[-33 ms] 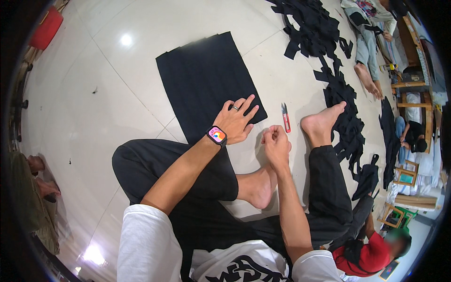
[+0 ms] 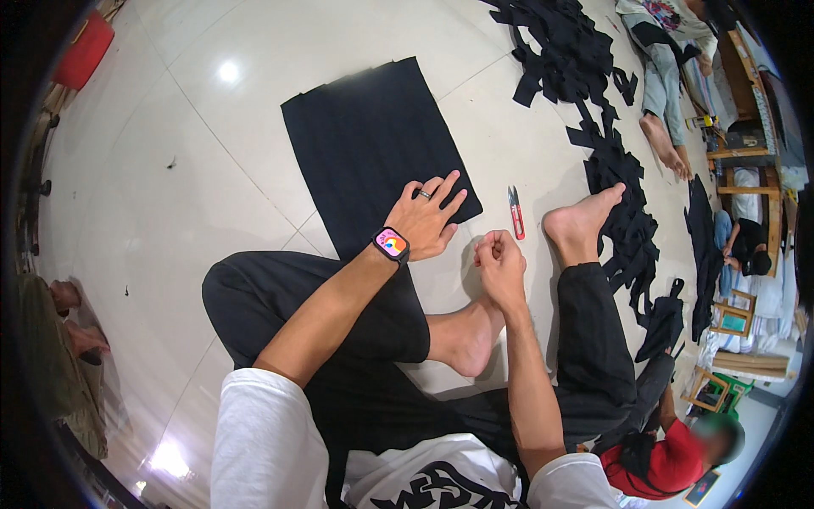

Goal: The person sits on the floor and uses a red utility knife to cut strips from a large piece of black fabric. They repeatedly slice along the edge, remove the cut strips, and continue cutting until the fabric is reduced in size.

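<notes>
A black cloth panel [image 2: 373, 127] lies flat on the floor in front of me, with faint lengthwise folds. My left hand [image 2: 424, 220], with a watch on its wrist and a ring on one finger, rests spread on the panel's near right corner. My right hand [image 2: 500, 259] is held just right of that corner, apart from the cloth. Its fingers are curled in a pinch; whatever they hold, if anything, is too small to make out. Thread snips [image 2: 516, 214] with a red handle lie on the tiles beyond my right hand, touched by neither hand.
Black fabric strips [image 2: 623, 204] trail in a heap along the right, beside my bare foot [image 2: 581, 222]. Several other people sit at the right, one in a red shirt [image 2: 653, 462]. A red container [image 2: 85, 51] stands far left. Wooden frames [image 2: 733, 312] are at the right edge.
My right hand has shifted very slightly toward me, fingers still curled. My left hand and the cloth panel have not moved.
</notes>
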Tool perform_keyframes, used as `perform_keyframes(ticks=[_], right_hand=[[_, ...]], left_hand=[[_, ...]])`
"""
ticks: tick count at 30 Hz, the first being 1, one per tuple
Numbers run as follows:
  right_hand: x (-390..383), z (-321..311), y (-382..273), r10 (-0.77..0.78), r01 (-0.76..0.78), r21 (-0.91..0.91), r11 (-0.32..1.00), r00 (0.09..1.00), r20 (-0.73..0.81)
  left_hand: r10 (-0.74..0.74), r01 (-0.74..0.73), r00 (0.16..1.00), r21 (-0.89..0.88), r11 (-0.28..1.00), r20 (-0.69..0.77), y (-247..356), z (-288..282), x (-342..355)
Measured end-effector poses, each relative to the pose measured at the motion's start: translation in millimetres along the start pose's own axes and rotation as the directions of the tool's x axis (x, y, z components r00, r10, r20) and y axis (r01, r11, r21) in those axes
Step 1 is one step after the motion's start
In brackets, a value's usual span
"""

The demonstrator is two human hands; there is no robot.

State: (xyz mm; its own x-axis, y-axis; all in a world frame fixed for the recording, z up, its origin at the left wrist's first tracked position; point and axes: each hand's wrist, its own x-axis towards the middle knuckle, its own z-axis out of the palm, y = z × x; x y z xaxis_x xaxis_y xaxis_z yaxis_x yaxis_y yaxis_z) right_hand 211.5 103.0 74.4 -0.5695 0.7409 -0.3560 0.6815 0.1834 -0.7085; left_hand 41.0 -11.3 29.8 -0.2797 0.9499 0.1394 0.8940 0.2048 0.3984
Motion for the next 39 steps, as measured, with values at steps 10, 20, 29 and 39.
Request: perform_keyframes(ticks=[10,20,29,39], right_hand=[[77.2,28.5,-18.0,-0.008,0.058,0.814,0.578,0.998,-0.066],[54.2,3.1,27.0,-0.016,0.017,-0.038,0.999,1.0,0.011],[57.2,17.0,-74.0,-0.406,0.407,0.017,0.913,0.906,0.123],[-22.7,-29.0,-5.0,-0.414,0.518,-0.535,0.667,0.855,0.312]], left_hand=[[-0.013,0.023,0.998,0.168,0.985,-0.059,-45.0,-4.9,42.9],[-0.186,0.193,0.981,0.264,0.945,-0.052,-103.1,-15.5,43.9],[-0.16,0.179,0.983,0.251,0.951,-0.094,-101.0,-16.7,41.0],[-0.185,0.207,0.976,0.245,0.947,-0.113,-103.0,-11.9,41.4]])
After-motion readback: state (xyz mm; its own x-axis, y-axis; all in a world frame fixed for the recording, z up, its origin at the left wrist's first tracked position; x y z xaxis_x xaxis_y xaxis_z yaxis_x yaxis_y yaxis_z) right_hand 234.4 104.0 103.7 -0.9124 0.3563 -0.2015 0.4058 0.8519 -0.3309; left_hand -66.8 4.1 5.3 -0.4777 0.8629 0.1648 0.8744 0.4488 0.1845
